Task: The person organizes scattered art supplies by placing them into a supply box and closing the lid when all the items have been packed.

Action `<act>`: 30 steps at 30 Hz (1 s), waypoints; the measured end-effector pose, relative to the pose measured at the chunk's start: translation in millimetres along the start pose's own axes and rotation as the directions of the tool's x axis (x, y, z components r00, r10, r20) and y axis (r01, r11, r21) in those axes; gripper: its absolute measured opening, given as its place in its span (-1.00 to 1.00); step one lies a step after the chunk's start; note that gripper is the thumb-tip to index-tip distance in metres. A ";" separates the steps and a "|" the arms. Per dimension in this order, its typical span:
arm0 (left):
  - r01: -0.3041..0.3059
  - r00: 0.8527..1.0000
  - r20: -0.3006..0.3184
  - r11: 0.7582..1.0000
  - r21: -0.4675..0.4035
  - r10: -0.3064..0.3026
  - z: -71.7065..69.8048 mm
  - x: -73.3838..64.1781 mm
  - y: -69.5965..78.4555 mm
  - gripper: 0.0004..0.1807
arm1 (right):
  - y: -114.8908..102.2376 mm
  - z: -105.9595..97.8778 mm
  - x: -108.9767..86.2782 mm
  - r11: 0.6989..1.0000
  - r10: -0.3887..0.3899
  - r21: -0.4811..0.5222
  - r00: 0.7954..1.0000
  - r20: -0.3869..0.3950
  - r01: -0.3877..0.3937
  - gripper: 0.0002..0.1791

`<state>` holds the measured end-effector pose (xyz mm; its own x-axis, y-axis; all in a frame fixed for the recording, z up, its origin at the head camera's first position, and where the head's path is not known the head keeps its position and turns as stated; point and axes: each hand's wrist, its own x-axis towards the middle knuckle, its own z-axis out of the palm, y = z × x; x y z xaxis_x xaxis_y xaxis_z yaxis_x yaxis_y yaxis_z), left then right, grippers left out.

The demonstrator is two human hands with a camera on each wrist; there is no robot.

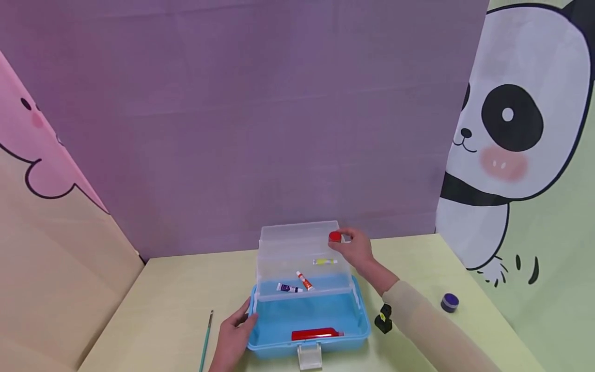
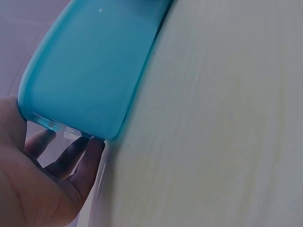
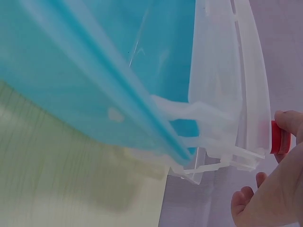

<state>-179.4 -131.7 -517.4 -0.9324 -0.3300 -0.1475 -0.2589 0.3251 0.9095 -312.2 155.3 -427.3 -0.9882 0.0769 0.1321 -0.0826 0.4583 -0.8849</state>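
Note:
Between its thumb and fingers, my right hand [image 1: 355, 250] holds a small paint jar with a red lid [image 1: 334, 236], up at the right side of the raised clear tray [image 1: 297, 240]. My left hand [image 1: 232, 336] grips the left side of the open blue storage box [image 1: 279, 316], fingers against its end wall [image 2: 75, 94] in the left wrist view. On the clear tray section lie a yellow paint tube [image 1: 325, 262], an orange-red tube [image 1: 304, 281] and a dark purple tube [image 1: 288, 288]. Inside the box, near the front, is a red bottle [image 1: 316, 334].
Left of the box lies a thin teal paintbrush [image 1: 206, 341]. A jar with a purple lid [image 1: 449, 303] stands on the table [image 1: 186, 279] at the right. Small black objects [image 1: 383, 320] sit beside the right forearm. A clear latch [image 1: 310, 356] hangs at the box front.

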 end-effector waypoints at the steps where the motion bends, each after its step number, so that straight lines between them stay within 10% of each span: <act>1: 0.001 1.000 -0.001 1.000 0.001 -0.001 0.1 0.1 -0.3 -0.42 | 0.5 0.3 -0.2 1.000 0.000 0.000 1.000 -0.001 0.000 -0.44; 30: 0.013 1.000 0.001 1.000 0.002 -0.013 1.2 1.6 0.4 -0.41 | 18.4 -20.7 -25.3 0.991 -0.107 -0.077 0.994 0.017 0.108 -0.41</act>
<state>-181.3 -131.0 -517.7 -0.9291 -0.3334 -0.1599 -0.2717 0.3223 0.9068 -286.1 180.1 -437.7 -0.9758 0.0125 0.2183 -0.1785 0.5311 -0.8283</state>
